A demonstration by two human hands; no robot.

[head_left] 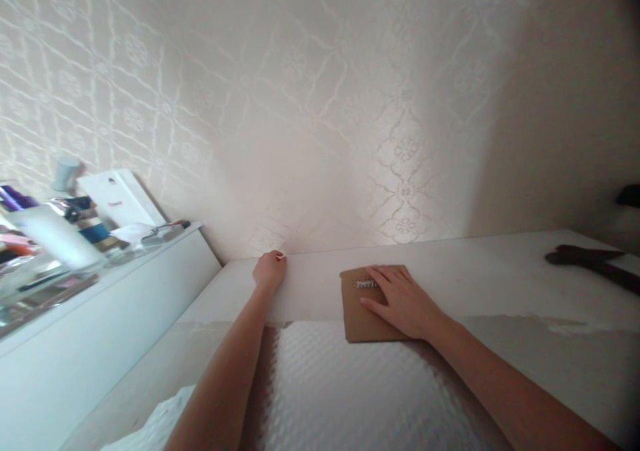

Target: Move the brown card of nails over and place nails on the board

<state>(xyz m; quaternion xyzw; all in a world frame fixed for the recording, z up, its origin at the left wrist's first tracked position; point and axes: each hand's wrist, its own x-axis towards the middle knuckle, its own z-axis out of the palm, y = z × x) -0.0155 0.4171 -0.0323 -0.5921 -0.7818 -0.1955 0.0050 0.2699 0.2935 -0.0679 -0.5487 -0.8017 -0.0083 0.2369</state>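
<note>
My left hand (269, 270) is curled into a loose fist and rests against the back edge of a white surface (475, 264), close to the patterned wall. My right hand (400, 301) lies flat, fingers apart, on a brown cardboard envelope (356, 318) that sits on the same surface. A small row of pale beads or studs (365, 282) shows on the envelope just under my fingertips. A sheet of white bubble wrap (345, 391) covers the surface below my arms.
A white shelf (100, 304) at the left carries bottles, a jar and a white tablet-like slab (120, 198). A dark tool-like object (590, 261) lies at the far right of the surface. The cream patterned wall (320, 104) rises straight behind.
</note>
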